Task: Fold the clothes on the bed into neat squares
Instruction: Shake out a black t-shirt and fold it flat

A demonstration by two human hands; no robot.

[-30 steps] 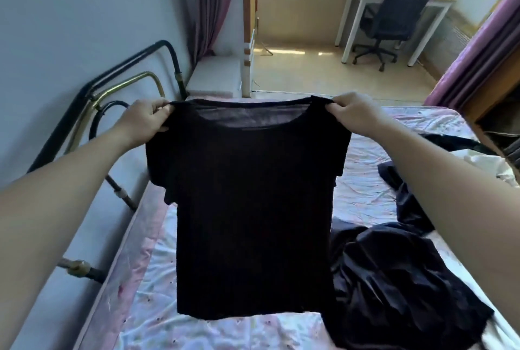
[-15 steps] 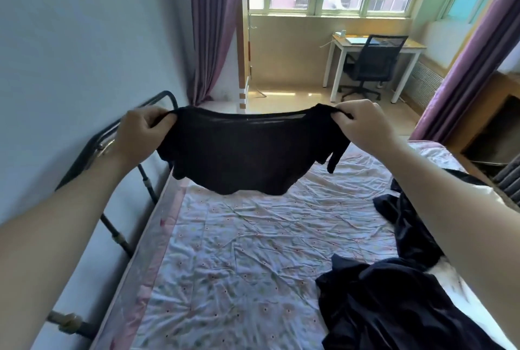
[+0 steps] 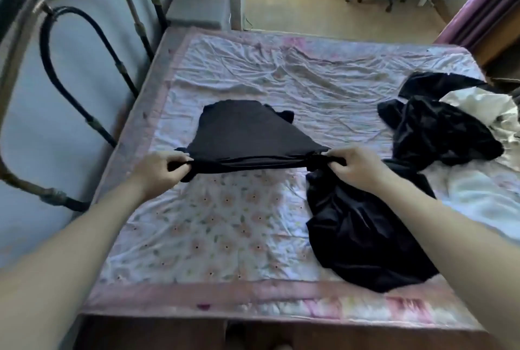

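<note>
Stretching between two grips, the black top [image 3: 247,130] is held by its near edge, with the far part of the cloth already lying on the floral bedsheet [image 3: 225,226] and the near edge raised just above it. The left hand [image 3: 160,172] is closed on the left corner, and the right hand [image 3: 357,168] is closed on the right corner; fingers are curled tight on bunched fabric at both ends. The held edge runs left to right across the bed, so the garment's long axis points away from the body, toward the foot of the bed. From both hands the cloth lies forward and slightly down. Neither hand is clearly nearer to it; each is at its own corner, well apart from the other.

A laying-out step is judged to be in hand, with folding proper not yet begun. The coming move is likely to turn on lowering the near edge straight down without skewing it. Just beside the right hand a dark crumpled garment [image 3: 363,234] is heaped, and it could be caught. More clothes [image 3: 439,130] are piled further right.
</note>
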